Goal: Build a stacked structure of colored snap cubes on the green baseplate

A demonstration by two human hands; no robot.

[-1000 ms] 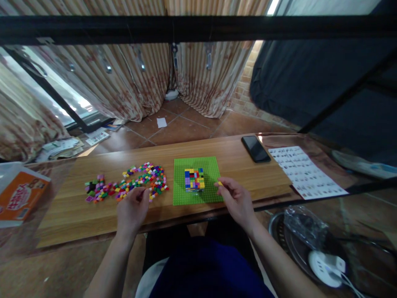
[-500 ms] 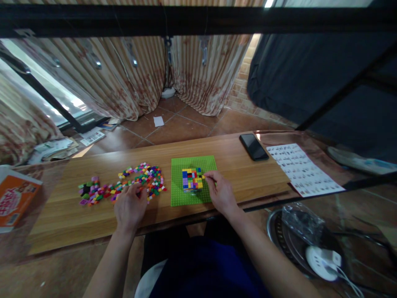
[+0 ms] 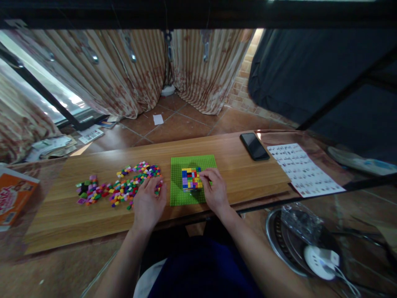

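A small cube of many-coloured bricks [image 3: 191,178] stands on a green baseplate [image 3: 181,196] in the middle of a wooden board [image 3: 93,219]. My right hand [image 3: 214,191] rests on the plate, its fingertips pinched against the cube's right side; whether a brick sits between them is hidden. To the left lies a scatter of several loose coloured bricks [image 3: 124,188]. My left hand [image 3: 148,203] lies over the right end of that scatter, fingers curled down onto the bricks.
A black phone [image 3: 254,146] and a printed sheet [image 3: 305,169] lie at the right. An orange box [image 3: 12,200] sits at the far left. A metal tray with a plastic bag and a white power strip [image 3: 321,258] stands low on the right.
My right hand carried a small yellow brick from the plate's right edge to the cube's side. My left hand slid right along the loose bricks toward the plate.
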